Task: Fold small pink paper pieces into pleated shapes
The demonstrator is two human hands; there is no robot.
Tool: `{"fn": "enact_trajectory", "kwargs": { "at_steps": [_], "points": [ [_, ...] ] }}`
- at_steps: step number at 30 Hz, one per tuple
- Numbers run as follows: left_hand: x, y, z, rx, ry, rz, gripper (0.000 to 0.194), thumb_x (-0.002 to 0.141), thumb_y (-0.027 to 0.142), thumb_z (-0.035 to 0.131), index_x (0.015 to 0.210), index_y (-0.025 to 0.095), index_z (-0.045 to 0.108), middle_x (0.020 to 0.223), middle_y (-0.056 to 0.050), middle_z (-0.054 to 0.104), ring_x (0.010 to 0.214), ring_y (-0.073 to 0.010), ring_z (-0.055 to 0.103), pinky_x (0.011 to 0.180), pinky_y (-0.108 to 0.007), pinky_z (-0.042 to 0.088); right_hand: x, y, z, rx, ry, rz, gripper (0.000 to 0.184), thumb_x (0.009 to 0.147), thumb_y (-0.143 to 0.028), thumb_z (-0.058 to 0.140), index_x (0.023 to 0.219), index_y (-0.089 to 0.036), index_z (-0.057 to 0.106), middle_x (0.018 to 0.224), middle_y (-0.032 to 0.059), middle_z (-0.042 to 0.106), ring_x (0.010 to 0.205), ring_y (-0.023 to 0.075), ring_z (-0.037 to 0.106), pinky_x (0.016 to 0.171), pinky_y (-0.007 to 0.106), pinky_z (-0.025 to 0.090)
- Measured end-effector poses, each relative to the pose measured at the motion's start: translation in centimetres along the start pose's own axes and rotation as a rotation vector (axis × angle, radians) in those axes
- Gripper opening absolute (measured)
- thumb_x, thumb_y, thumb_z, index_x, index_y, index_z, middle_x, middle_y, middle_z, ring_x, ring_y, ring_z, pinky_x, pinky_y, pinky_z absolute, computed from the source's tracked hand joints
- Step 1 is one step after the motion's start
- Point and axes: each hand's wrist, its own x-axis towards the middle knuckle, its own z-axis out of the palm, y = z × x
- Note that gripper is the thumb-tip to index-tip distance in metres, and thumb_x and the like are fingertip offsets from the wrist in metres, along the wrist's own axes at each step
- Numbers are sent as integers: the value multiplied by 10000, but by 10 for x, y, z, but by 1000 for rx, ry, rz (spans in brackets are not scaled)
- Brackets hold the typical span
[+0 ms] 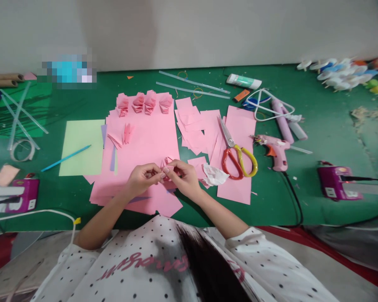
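Observation:
Both my hands meet over a stack of pink paper sheets [145, 142] on the green table [327, 126]. My left hand [143, 178] and my right hand [182, 176] pinch a small folded pink paper piece [167, 161] between their fingertips. Several finished pleated pink pieces [145, 102] lie in a row at the far edge of the sheets, and two more [122, 136] rest on the sheet's left part. A crumpled white paper [214, 175] lies just right of my right hand.
Red-and-yellow scissors [237, 153] lie on pink strips to the right, beside a pink glue gun [275, 149] with its cord. A light green sheet [82, 144] with a blue stick [66, 158] sits left. Glue sticks [192, 86], a tube [243, 81] and purple devices [337, 182] surround them.

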Motion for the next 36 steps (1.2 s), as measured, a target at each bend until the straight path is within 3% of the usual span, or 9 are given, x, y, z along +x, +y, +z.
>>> {"fn": "enact_trajectory", "kwargs": {
  "at_steps": [12,18,25,33,36],
  "points": [
    [0,2,-1,-24,-74,36,300,860,444,720,765,161,696,677,-34,735,579,-106,624,565,-208,509,-1,-2,0,-21,11,-71,347,926,-514,631,816,-191,692,681,23,649,579,131,544,559,284,424],
    [-1,2,0,15,-48,41,302,902,452,662,814,164,652,692,-27,718,578,-101,603,562,-206,491,-1,-3,1,68,20,-7,370,919,-551,633,811,-198,651,711,22,659,595,131,582,553,270,449],
    [-8,-1,1,322,44,223,283,937,340,603,712,170,619,551,29,619,454,-66,415,476,-198,329,1,0,0,22,-49,-27,383,930,-573,607,870,-198,658,750,29,663,584,129,551,548,274,447],
    [-6,-3,6,477,96,464,213,969,337,582,847,172,642,666,12,671,530,-79,500,541,-194,386,2,1,-1,-6,11,-134,355,961,-508,589,773,-207,584,670,-17,557,581,118,493,570,268,399],
    [-7,-1,4,464,100,437,230,969,318,573,795,172,607,594,36,592,493,-71,429,514,-196,348,3,2,1,2,20,-127,355,956,-519,596,786,-207,596,692,-8,576,593,121,505,572,268,408]
  ]
}}
